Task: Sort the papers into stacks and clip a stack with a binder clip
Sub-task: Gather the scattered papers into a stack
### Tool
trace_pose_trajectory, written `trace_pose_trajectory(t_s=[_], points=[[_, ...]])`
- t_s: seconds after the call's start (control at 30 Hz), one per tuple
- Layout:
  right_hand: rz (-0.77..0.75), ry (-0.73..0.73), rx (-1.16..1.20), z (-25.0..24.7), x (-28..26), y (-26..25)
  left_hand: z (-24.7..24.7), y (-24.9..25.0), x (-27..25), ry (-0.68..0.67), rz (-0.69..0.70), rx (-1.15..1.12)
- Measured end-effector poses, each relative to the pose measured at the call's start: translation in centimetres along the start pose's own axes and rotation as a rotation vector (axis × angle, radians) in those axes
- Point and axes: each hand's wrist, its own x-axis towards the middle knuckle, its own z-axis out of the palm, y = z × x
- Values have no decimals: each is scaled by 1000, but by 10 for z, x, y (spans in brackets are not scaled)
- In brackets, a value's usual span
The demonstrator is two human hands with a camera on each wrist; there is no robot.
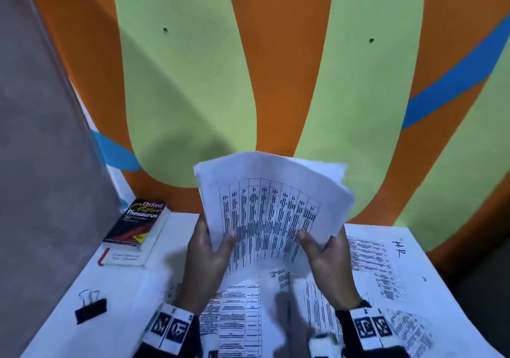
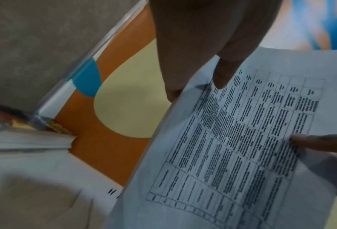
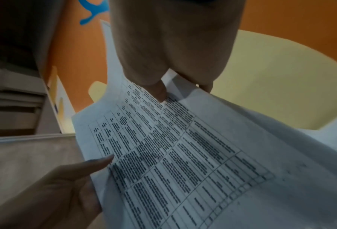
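Note:
A stack of printed table sheets [image 1: 270,208] stands lifted above the white table, tilted toward the wall. My left hand [image 1: 209,244] grips its lower left edge, thumb on the front. Its lower right edge is held the same way by my right hand [image 1: 323,250]. The top sheet [image 2: 242,139] fills the left wrist view, with my left thumb [image 2: 222,74] on it; the right wrist view shows the same sheet [image 3: 183,155]. More printed papers [image 1: 240,310] lie flat under my wrists, and another sheet [image 1: 378,264] marked "HR" lies to the right. A black binder clip [image 1: 90,308] sits at the table's left front.
A black Oxford thesaurus [image 1: 138,223] lies on another book at the back left, against a grey panel [image 1: 41,164]. An orange and green painted wall [image 1: 248,81] rises right behind the table [image 1: 124,288].

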Motion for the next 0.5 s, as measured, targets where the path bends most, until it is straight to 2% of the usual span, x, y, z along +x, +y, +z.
trace_pose_trajectory(t_s=[0.27, 0.4, 0.5], points=[[135, 56, 55, -5, -9, 17, 2, -24, -8, -96, -127, 4], [94, 81, 103, 2, -3, 5, -2, -14, -5, -136, -201, -81], [56, 26, 64, 12, 7, -1, -9, -4, -4, -57, -198, -31]])
